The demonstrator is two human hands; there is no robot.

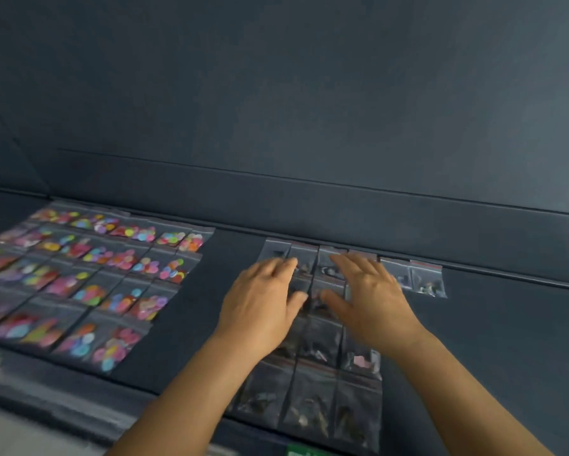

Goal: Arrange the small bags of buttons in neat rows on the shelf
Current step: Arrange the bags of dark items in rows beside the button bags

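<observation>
Small clear bags of dark buttons point(312, 396) lie in rows on the dark shelf point(506, 340), running from the back ledge to the front edge. My left hand point(260, 301) and my right hand point(368, 294) lie flat, fingers spread, on the bags of the upper rows, side by side and palms down. The bags under my palms are partly hidden. Two more dark-button bags point(424, 278) sit at the right end of the back row. To the left, several rows of bags with bright coloured buttons point(89, 278) form a neat block.
A raised ledge point(309, 205) and a dark back wall close off the shelf behind the bags. The shelf's front edge point(63, 406) runs across the lower left. Something green point(303, 451) peeks in at the bottom edge.
</observation>
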